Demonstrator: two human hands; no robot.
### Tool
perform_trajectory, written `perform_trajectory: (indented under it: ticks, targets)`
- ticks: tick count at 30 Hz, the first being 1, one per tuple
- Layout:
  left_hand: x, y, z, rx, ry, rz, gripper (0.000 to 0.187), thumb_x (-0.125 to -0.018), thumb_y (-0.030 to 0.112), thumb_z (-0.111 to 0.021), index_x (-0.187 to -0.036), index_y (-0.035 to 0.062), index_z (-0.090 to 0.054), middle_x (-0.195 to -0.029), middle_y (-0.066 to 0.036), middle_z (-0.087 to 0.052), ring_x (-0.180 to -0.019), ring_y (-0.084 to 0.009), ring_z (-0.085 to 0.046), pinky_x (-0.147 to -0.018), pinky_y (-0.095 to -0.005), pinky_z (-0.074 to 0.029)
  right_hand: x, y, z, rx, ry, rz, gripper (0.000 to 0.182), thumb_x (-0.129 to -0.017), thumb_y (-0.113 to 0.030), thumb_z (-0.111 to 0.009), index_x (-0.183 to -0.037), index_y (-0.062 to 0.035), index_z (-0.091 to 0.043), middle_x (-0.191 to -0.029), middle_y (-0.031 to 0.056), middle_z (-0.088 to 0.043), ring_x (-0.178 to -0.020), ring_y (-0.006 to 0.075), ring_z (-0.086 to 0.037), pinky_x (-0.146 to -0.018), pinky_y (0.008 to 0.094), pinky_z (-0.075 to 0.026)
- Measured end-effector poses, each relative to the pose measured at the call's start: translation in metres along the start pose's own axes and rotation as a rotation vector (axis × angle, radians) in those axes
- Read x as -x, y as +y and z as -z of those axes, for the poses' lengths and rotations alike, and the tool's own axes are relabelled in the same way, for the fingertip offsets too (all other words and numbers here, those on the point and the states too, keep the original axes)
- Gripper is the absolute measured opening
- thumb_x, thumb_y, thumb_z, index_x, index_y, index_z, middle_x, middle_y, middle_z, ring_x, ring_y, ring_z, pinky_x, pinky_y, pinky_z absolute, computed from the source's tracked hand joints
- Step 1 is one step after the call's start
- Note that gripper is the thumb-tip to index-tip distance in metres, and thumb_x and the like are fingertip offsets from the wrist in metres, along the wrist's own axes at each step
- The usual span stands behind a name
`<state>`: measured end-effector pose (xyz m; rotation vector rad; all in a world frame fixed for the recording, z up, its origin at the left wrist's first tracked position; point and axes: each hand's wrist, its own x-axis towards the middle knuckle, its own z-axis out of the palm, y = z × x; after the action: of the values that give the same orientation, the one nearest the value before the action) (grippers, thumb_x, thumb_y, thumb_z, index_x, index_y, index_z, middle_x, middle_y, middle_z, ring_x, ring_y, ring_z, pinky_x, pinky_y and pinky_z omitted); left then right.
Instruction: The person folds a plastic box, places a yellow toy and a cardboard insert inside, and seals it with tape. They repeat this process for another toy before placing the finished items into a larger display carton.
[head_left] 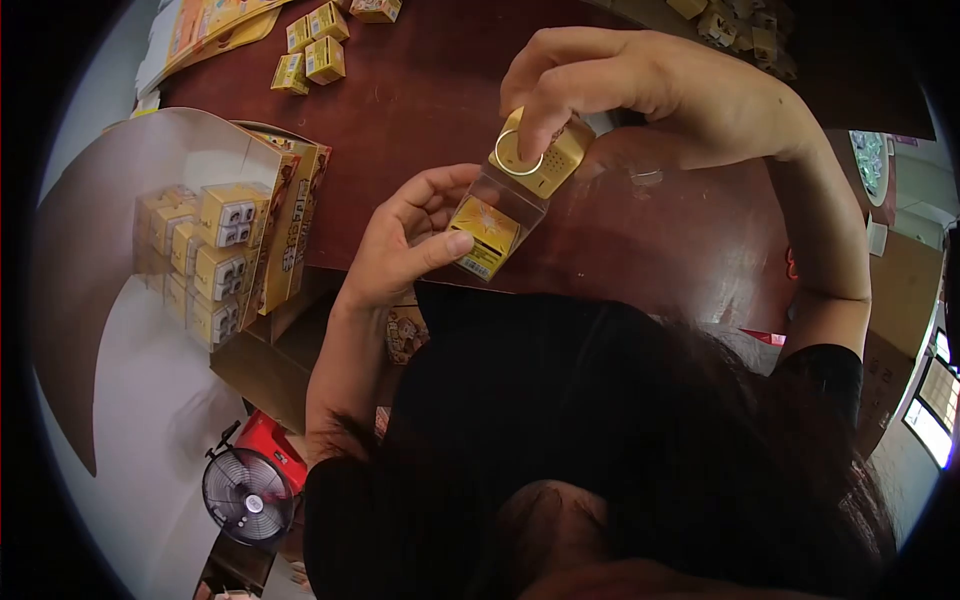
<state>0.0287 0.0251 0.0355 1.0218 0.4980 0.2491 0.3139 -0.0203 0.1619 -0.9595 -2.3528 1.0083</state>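
My left hand (405, 240) is closed round a small clear plastic box (512, 200) with a yellow printed lower part (484, 232), its thumb pressed on the front. At the box's upper end, my right hand (640, 95) grips a gold keychain gadget (562, 160). A row of small holes shows on the gadget's face, and a metal key ring (497, 150) lies across it. The gadget's lower edge overlaps the rim of the clear box in this view. Both are tilted and held over the dark red table (420, 120).
Several small yellow boxes (325, 60) stand at the table's back left, near printed sheets (215, 30). A display carton (290, 230) is at the left, beside stacked gold gadgets (220, 260) behind clear plastic. More small pieces (755, 40) lie at the back right. A fan (248, 497) stands below left.
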Motion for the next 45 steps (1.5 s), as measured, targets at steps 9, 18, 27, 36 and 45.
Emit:
perform_trajectory:
  ticks: [9, 18, 27, 36, 45]
  targets:
    - [0.002, -0.002, -0.005, 0.075, -0.052, 0.003, 0.075, -0.080, 0.024, -0.080, -0.139, -0.0042, -0.045, -0.127, -0.016, -0.062, -0.117, -0.0211, -0.062, -0.103, -0.0360, -0.049, 0.007, 0.003, 0.002, 0.124, 0.062, 0.063, 0.034, -0.078, -0.009, -0.078, -0.110, -0.0124, -0.067, -0.122, 0.0055, -0.064, -0.115, 0.0224, -0.061, -0.100, 0.0421, -0.046]
    - [-0.007, -0.007, 0.002, 0.170, -0.096, -0.105, 0.070, -0.084, 0.014, -0.080, -0.142, -0.0044, -0.046, -0.130, -0.015, -0.062, -0.118, -0.0212, -0.062, -0.101, -0.0372, -0.052, 0.014, 0.007, -0.005, 0.189, 0.129, 0.129, 0.035, -0.077, -0.009, -0.079, -0.109, -0.0137, -0.067, -0.120, 0.0035, -0.066, -0.114, 0.0210, -0.061, -0.109, 0.0474, -0.036]
    - [-0.012, 0.001, -0.005, 0.099, -0.139, -0.101, 0.072, -0.081, 0.009, -0.082, -0.142, -0.0039, -0.045, -0.134, -0.015, -0.059, -0.124, -0.0236, -0.059, -0.105, -0.0387, -0.050, 0.018, 0.007, -0.005, 0.167, 0.034, 0.162, 0.042, -0.079, -0.014, -0.080, -0.119, -0.0128, -0.068, -0.136, 0.0090, -0.062, -0.123, 0.0246, -0.057, -0.113, 0.0489, -0.031]
    - [-0.021, 0.013, -0.021, -0.001, 0.019, -0.402, 0.080, -0.082, 0.004, -0.078, -0.148, 0.0015, -0.034, -0.137, -0.016, -0.053, -0.124, -0.0258, -0.058, -0.104, -0.0396, -0.051, 0.026, -0.003, -0.057, -0.095, 0.833, -0.122, 0.047, -0.083, -0.030, -0.082, -0.120, -0.0045, -0.067, -0.151, 0.0200, -0.042, -0.136, 0.0337, -0.045, -0.109, 0.0450, -0.040]
    - [-0.031, 0.002, -0.032, -0.281, 0.107, -0.622, 0.079, -0.083, -0.002, -0.075, -0.149, 0.0051, -0.032, -0.137, -0.015, -0.050, -0.122, -0.0243, -0.058, -0.101, -0.0396, -0.053, 0.022, -0.026, -0.064, 0.706, 0.744, -0.136, 0.078, -0.081, -0.028, -0.085, -0.143, -0.0098, -0.042, -0.154, 0.0180, -0.037, -0.140, 0.0301, -0.042, -0.111, 0.0431, -0.041]
